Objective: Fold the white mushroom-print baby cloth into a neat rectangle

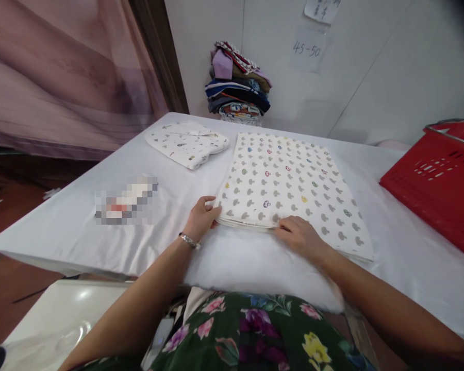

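left hand [202, 216]: curled, pinched a corner of the mushroom-print cloth [290, 180]
right hand [299, 236]: half open, pressed its near edge
risk: an uneven tug could skew the folded layers

Folded cloth [290, 185] on table [81, 226], basket [436, 180] right.
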{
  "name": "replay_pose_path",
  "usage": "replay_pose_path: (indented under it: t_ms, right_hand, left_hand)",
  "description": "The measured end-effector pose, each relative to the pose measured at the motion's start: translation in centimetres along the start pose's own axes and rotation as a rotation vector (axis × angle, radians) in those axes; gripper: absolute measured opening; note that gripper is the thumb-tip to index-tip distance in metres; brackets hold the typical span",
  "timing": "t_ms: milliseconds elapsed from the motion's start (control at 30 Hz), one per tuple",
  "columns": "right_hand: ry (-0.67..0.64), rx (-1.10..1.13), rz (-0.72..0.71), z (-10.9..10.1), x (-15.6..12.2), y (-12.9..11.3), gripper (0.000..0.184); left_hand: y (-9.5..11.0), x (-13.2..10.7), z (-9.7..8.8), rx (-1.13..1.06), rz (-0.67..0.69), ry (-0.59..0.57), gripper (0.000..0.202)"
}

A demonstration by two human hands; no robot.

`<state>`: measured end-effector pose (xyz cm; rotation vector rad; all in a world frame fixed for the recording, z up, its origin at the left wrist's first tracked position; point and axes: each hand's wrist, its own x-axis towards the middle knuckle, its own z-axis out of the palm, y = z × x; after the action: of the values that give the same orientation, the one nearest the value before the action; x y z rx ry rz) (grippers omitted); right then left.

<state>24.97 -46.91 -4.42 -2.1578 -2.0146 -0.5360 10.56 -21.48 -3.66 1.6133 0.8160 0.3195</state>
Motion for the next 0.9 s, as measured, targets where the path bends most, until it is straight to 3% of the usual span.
replay_pose_path:
  t_ms: [433, 733, 900]
  right_hand:
    - [-0.178, 0.068, 0.035, -1.2, 0.9, -0.7, 0.022]
    - [-0.064, 0.077, 0.026, -0.6, 0.5, 0.8, 0.025]
    - [-0.077, 0.074, 0.024, -0.1, 0.4, 0.7, 0.025]
  left_hand:
    - [-0.2, 0.1, 0.0, 0.0, 0.003, 0.005, 0.045]
    - [0.0, 0.0, 0.0, -0.023, -0.006, -0.002, 0.045]
    - [-0.3, 0.1, 0.0, -0.021, 0.005, -0.002, 0.045]
